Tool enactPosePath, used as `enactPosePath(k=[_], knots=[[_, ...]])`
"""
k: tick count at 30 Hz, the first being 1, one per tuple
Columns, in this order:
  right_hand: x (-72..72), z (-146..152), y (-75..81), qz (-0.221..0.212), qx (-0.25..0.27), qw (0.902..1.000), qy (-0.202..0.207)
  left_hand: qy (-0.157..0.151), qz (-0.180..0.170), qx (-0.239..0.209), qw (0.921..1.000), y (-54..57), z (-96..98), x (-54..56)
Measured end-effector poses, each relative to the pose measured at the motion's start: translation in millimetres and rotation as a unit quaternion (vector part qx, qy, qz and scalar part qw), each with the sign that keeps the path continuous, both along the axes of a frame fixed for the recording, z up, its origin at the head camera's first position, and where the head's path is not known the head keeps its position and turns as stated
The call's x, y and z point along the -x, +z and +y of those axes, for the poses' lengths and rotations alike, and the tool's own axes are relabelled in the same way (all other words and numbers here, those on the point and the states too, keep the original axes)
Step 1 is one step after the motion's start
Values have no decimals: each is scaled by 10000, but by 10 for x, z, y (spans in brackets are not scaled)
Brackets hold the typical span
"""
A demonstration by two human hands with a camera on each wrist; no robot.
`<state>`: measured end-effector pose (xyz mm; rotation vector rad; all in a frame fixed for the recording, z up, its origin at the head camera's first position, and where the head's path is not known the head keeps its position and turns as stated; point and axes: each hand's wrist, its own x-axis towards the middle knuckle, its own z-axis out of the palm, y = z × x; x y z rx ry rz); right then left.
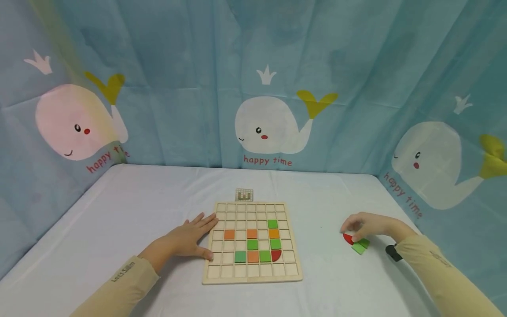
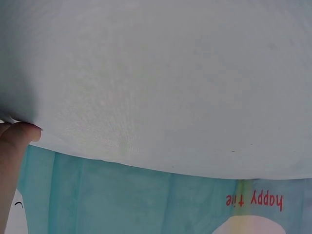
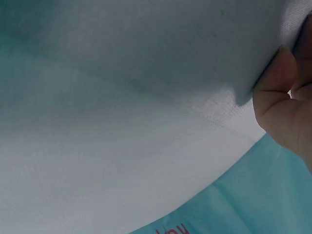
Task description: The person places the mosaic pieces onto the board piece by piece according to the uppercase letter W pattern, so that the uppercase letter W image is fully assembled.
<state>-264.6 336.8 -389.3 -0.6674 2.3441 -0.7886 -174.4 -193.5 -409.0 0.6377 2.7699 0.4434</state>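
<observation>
My left hand (image 1: pixel 189 237) lies spread at the left edge of a wooden grid board (image 1: pixel 227 281), with fingertips and thumb tip on its rim. In the left wrist view only part of that hand's finger (image 2: pixel 25 131) shows. My right hand (image 1: pixel 366 225) is low on the white table, its thumb and bent fingers pinching a red quarter-round tile (image 1: pixel 348 238). Two light green square tiles (image 1: pixel 358 249) lie under and beside this hand. On the board sit several orange and green squares and one red quarter-round tile (image 1: pixel 276 255). The right wrist view shows the curled thumb (image 3: pixel 279 78) but no tile.
A small pattern card (image 1: pixel 244 195) lies behind the board's far edge. Near the right sleeve is a small black object (image 1: pixel 393 253). Blue curtains (image 1: pixel 182 123) with whale prints stand around the white-covered table (image 1: pixel 158 193).
</observation>
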Motion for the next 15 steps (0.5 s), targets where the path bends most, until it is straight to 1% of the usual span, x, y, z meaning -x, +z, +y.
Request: enactPosePath(k=[4,7,11,15], knots=[[2,25,-7,-46,-37,9999,-93,4,11,6,10000,-7,15,19],[10,9,-11,4,-66,10000,-11,-25,7,-24,10000,0,4,22],[14,-9,-15,72,-49,9999,143,15,8,-11,10000,-15,-5,37],[4,-13,-29,60,15,9999,142,30,-1,16,10000,-33,-12,44]])
